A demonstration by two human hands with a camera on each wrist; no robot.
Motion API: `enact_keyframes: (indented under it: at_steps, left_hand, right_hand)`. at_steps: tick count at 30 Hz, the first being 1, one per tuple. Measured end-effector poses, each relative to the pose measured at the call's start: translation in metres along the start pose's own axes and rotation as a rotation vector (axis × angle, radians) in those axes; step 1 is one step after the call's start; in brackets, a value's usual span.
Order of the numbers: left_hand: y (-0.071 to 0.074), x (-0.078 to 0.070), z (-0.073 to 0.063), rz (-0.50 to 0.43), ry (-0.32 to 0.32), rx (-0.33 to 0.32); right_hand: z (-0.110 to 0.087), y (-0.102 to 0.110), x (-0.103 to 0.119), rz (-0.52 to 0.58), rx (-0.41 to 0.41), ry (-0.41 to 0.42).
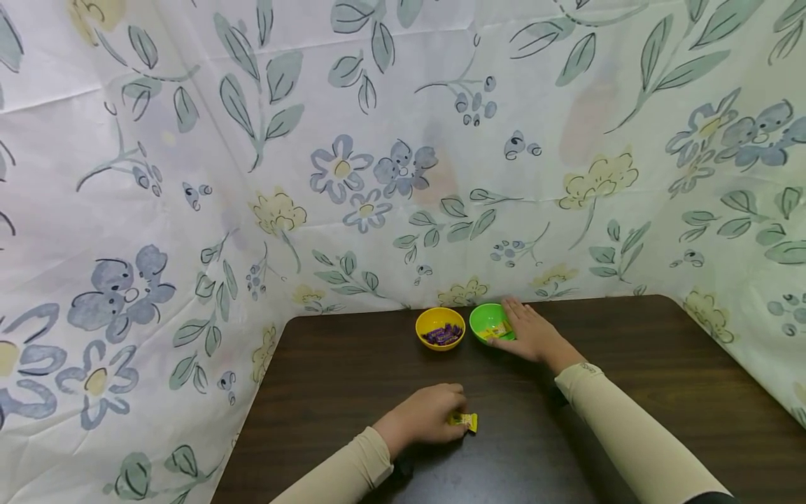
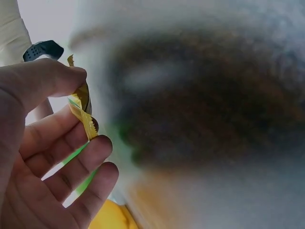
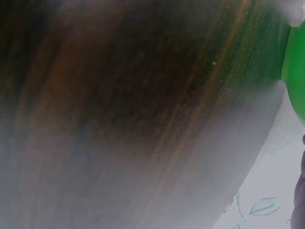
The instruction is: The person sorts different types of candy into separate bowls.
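Observation:
My left hand (image 1: 429, 414) is low over the near middle of the table, pinching a small yellow-wrapped candy (image 1: 467, 421) between thumb and fingers. The left wrist view shows the thumb pressing the candy's crinkled wrapper (image 2: 85, 114) against the fingertips. Farther back, my right hand (image 1: 532, 332) rests on the right side of a green bowl (image 1: 483, 315), fingers extended along its rim and thumb at its near side. Yellow-wrapped candies (image 1: 497, 330) lie in that bowl. In the right wrist view only part of the green bowl (image 3: 298, 71) shows, with fingers at the right edge.
Left of the green bowl stands a yellow bowl (image 1: 423, 323) with several purple-wrapped candies (image 1: 444, 335). Both bowls are near the back edge of the dark wooden table (image 1: 340, 371). A floral cloth (image 1: 378, 273) hangs behind and beside the table.

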State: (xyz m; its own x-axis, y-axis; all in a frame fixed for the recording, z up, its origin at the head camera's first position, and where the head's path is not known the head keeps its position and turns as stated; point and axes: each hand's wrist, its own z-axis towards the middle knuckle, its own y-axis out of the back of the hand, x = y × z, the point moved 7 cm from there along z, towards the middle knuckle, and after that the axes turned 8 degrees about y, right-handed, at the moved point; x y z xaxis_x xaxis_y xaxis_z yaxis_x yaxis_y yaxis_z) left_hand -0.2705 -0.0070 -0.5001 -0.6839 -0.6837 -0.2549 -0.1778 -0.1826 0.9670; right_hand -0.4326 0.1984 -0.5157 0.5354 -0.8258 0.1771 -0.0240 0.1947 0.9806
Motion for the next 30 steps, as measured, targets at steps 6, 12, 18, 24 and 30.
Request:
enact_keyframes:
  at_steps: [6,12,18,24,30]
  left_hand:
    - [0.009,0.005,0.005,-0.010,0.007,-0.042]
    - [0.021,0.010,0.016,-0.006,0.001,-0.111]
    - [0.027,0.018,0.024,-0.026,0.036,-0.149]
    - [0.033,0.026,0.031,-0.083,0.067,-0.162]
    - [0.038,0.029,0.036,-0.145,0.076,-0.184]
  right_hand:
    - [-0.001,0.001,0.001,-0.002,0.001,0.000]
    - [-0.001,0.002,-0.001,-0.008,-0.002,-0.004]
    - [-0.003,0.001,0.001,-0.001,-0.004,-0.002]
    - [-0.003,0.002,0.002,-0.006,-0.006,0.001]
    - [-0.003,0.001,0.002,-0.004,-0.011,-0.004]
